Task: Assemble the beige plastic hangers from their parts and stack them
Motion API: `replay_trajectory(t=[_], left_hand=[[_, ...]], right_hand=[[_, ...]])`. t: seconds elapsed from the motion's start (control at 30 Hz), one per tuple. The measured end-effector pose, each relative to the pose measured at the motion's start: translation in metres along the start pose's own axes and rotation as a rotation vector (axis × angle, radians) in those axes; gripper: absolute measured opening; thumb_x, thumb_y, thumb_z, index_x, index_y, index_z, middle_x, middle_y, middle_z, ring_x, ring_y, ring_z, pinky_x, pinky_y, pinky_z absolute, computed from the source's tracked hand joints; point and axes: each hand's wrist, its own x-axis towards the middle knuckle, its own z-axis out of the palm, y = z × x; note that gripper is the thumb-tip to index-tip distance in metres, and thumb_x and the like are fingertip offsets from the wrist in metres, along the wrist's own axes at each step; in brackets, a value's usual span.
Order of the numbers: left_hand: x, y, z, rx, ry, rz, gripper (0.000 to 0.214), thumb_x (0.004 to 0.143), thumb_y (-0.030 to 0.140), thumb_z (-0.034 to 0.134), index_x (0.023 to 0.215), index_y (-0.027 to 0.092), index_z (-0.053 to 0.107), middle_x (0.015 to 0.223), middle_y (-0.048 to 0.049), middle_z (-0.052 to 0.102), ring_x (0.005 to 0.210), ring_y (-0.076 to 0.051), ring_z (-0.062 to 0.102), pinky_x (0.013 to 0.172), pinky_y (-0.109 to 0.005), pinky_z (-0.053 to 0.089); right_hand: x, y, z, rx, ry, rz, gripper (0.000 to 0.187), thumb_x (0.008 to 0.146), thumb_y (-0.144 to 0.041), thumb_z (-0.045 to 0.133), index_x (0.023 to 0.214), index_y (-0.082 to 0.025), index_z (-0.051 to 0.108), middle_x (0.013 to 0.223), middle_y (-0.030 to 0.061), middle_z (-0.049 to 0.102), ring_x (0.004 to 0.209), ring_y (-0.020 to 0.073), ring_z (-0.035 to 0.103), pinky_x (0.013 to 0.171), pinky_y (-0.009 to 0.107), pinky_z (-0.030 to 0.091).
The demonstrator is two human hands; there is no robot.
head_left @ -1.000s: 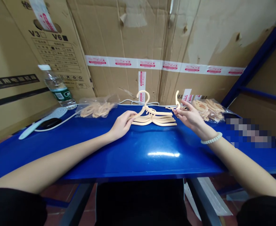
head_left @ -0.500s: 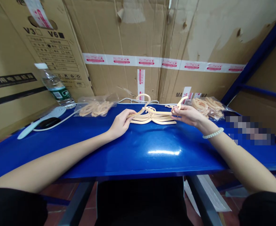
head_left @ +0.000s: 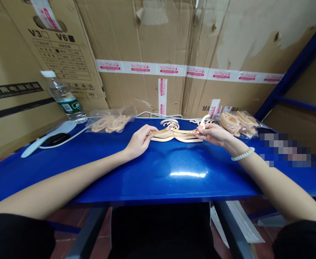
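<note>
- The blue tabletop (head_left: 147, 180) spans the view, its front edge nearest the person's dark clothing.
- The left hand (head_left: 139, 141) pinches the left end of a beige hanger (head_left: 183, 131).
- The right hand (head_left: 212, 134), below a pale beaded bracelet (head_left: 243, 154), has its fingers closed around a curved beige piece (head_left: 204, 121), at the hanger's right end.
- That hanger lies between the hands, above a stack of similar hangers (head_left: 162, 139); whether it touches them is hard to tell.
- Left, a light-blue slotted utensil (head_left: 35, 146) lies across a dark oval object (head_left: 57, 140).
- Farther back, clear bags of beige parts sit left (head_left: 111, 123) and right (head_left: 236, 124), with a tilted-looking water bottle (head_left: 67, 102) at far left.
- Taped cardboard (head_left: 141, 39) stands behind.
</note>
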Motion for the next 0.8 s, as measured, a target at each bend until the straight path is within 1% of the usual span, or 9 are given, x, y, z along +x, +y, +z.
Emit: replay_trajectory(t=[0.17,0.3,0.37,0.43,0.5,0.6,0.7,0.8], left_hand=[[0.0,-0.001,0.001,-0.016,0.019,0.058,0.017,0.1,0.018,0.045,0.109,0.017,0.06,0.104,-0.0075,0.067,0.097,-0.021,0.064,0.088,-0.032,0.051],[0.0,-0.002,0.002,-0.02,0.025,0.066,0.017,0.101,0.017,0.046,0.109,0.017,0.06,0.103,-0.0071,0.067,0.096,-0.019,0.065,0.086,-0.029,0.051],[0.0,-0.002,0.002,-0.021,0.022,0.066,0.017,0.101,0.017,0.046,0.109,0.017,0.061,0.103,-0.007,0.067,0.095,-0.019,0.065,0.085,-0.028,0.051],[0.0,-0.001,0.002,-0.024,0.014,0.06,0.017,0.1,0.016,0.047,0.11,0.017,0.061,0.102,-0.0069,0.068,0.094,-0.018,0.065,0.085,-0.028,0.051],[0.0,0.0,0.002,-0.031,0.006,0.04,0.016,0.1,0.018,0.047,0.11,0.017,0.06,0.102,-0.0069,0.068,0.093,-0.019,0.065,0.084,-0.029,0.051],[0.0,0.003,0.001,-0.053,-0.002,0.001,0.016,0.1,0.021,0.048,0.109,0.017,0.06,0.102,-0.0074,0.069,0.093,-0.019,0.065,0.085,-0.03,0.051],[0.001,0.008,0.0,-0.084,-0.013,-0.033,0.018,0.101,0.026,0.048,0.11,0.017,0.06,0.105,-0.0083,0.069,0.096,-0.02,0.066,0.087,-0.032,0.052],[0.003,0.013,-0.001,-0.115,-0.037,-0.114,0.022,0.1,0.03,0.049,0.113,0.017,0.059,0.102,-0.0077,0.069,0.092,-0.02,0.067,0.084,-0.032,0.052]], right_hand=[[-0.001,-0.001,0.003,-0.003,0.048,0.006,0.021,0.079,-0.002,0.077,0.066,-0.015,0.065,0.079,0.0055,0.073,0.087,0.0171,0.074,0.097,0.032,0.061],[-0.003,-0.002,0.006,0.003,0.101,0.013,0.021,0.08,-0.003,0.077,0.07,-0.016,0.064,0.076,0.0052,0.072,0.084,0.0183,0.075,0.094,0.033,0.063],[-0.004,-0.003,0.008,0.006,0.125,0.024,0.022,0.08,-0.002,0.077,0.07,-0.016,0.064,0.075,0.0038,0.07,0.08,0.0166,0.074,0.094,0.033,0.063],[-0.005,-0.003,0.01,0.014,0.139,0.016,0.024,0.08,0.0,0.075,0.068,-0.016,0.063,0.074,0.0025,0.069,0.076,0.0136,0.072,0.094,0.03,0.063],[-0.006,-0.003,0.012,0.026,0.153,-0.017,0.026,0.08,0.002,0.075,0.066,-0.016,0.062,0.074,0.002,0.068,0.074,0.0116,0.071,0.093,0.027,0.062],[-0.006,0.0,0.014,0.035,0.174,-0.087,0.026,0.076,-0.001,0.079,0.065,-0.015,0.061,0.073,0.0019,0.066,0.074,0.0117,0.07,0.089,0.026,0.063],[-0.006,0.002,0.013,0.03,0.204,-0.172,0.027,0.071,-0.007,0.086,0.067,-0.015,0.061,0.073,0.0019,0.064,0.073,0.0129,0.069,0.086,0.028,0.064],[-0.007,0.002,0.013,0.021,0.19,-0.267,0.029,0.068,-0.018,0.091,0.071,-0.015,0.063,0.075,0.0014,0.064,0.072,0.0138,0.068,0.084,0.031,0.065]])
